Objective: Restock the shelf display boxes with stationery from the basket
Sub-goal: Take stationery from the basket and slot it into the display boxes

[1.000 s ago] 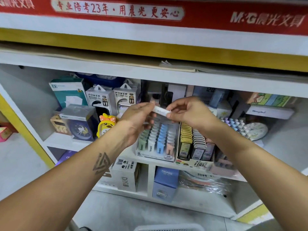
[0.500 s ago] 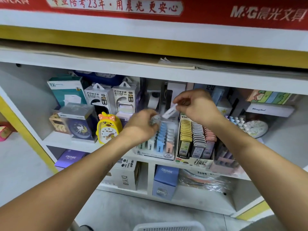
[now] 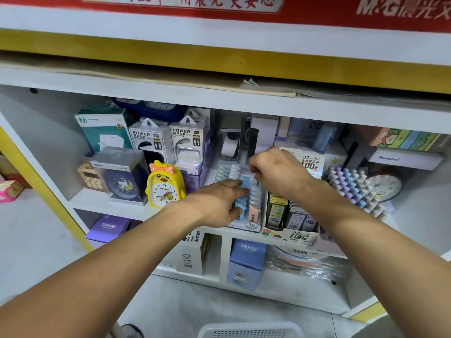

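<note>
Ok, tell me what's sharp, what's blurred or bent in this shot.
Head view: even, soft light; the yellow duck clock and power bank boxes read sharp; the right hand is slightly motion-smeared over the 2B lead display box; the shelf edge bows from wide-angle distortion.

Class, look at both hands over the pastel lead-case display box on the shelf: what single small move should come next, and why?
Probably the right hand should press its item down into the back of the display box. That hand is pinched closed over the rear rows, what it holds is hidden, and the left hand lies flat across the blue cases, seemingly holding them aside.
</note>
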`<action>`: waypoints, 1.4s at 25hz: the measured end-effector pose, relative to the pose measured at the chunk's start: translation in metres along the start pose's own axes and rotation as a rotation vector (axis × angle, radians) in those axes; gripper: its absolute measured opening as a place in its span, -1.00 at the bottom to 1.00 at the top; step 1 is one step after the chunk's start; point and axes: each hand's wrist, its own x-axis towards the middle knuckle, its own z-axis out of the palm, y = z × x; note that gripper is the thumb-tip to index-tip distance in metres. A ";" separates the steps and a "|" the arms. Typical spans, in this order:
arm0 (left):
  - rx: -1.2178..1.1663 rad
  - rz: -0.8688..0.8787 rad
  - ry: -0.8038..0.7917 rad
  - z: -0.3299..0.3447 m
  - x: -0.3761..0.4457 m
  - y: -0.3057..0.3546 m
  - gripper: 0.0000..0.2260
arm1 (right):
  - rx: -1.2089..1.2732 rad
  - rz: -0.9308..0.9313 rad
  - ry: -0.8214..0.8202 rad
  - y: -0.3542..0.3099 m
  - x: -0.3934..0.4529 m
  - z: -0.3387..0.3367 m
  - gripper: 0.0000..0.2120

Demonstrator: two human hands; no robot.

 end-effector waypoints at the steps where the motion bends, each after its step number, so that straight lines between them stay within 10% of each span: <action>1: 0.001 0.002 0.002 0.000 0.000 0.000 -0.45 | -0.019 -0.005 -0.026 -0.003 0.001 0.001 -0.85; 17: -0.020 -0.002 0.006 0.002 0.002 -0.003 -0.48 | -0.028 -0.082 -0.200 -0.015 -0.002 0.005 -0.83; 26: -0.026 -0.118 0.153 0.010 0.025 0.014 -0.47 | 0.371 0.062 0.307 0.025 -0.050 -0.010 -0.70; 31: 0.017 -0.234 0.082 0.026 0.040 0.020 -0.46 | 0.167 0.131 -0.165 0.019 -0.084 0.013 -0.31; 35: 0.083 -0.248 0.076 0.039 0.046 0.023 -0.48 | 0.123 0.160 -0.217 0.013 -0.085 0.028 -0.34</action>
